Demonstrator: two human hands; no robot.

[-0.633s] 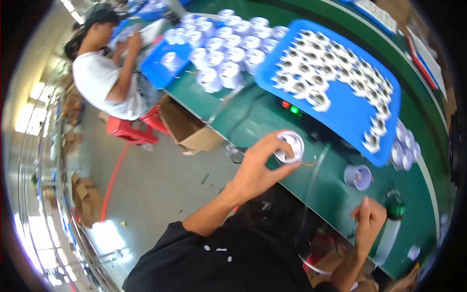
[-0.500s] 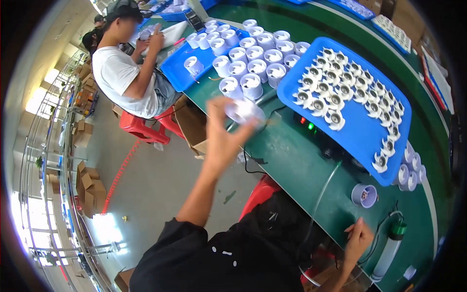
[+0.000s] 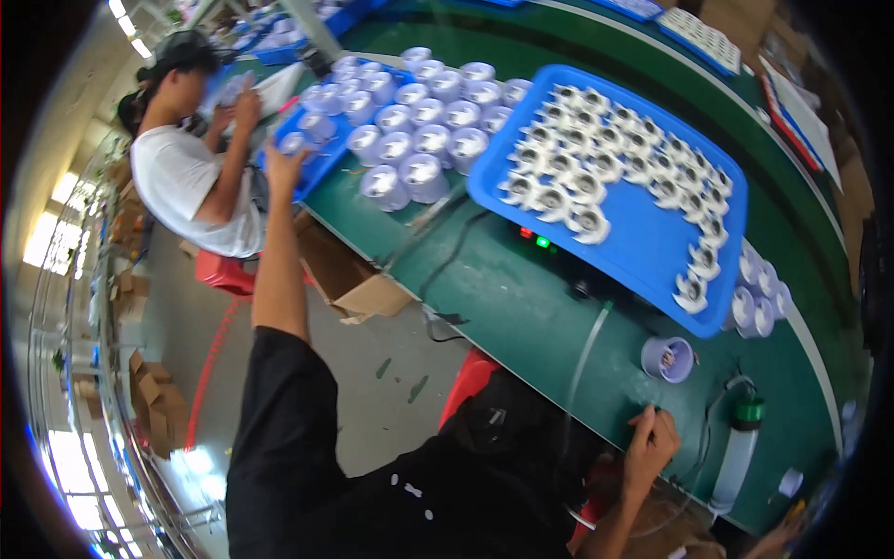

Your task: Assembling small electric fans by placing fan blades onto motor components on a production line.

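Observation:
My left hand point(image 3: 282, 166) stretches far out to the blue tray point(image 3: 328, 172) at the upper left, its fingers closed on a pale lavender round housing point(image 3: 293, 143) at the tray's near edge. Other lavender housings stand in that tray beside it. My right hand point(image 3: 652, 442) rests at the table's near edge with its fingers curled in, and nothing shows in it. Just beyond it, a single lavender housing point(image 3: 668, 360) with small reddish and white parts inside lies tipped on the green table point(image 3: 521, 289).
Rows of lavender housings point(image 3: 430, 140) with white insides stand left of a raised blue tray point(image 3: 643, 252) of white fan wheels point(image 3: 587, 224). More housings point(image 3: 759, 298) are stacked at right. A green-capped clear cylinder point(image 3: 740, 456), hose and cables lie nearby. A co-worker point(image 3: 200, 177) sits at left.
My left hand has carried the housing away from me, up and left to the blue tray. My right hand has curled in slightly. The whole view has shifted.

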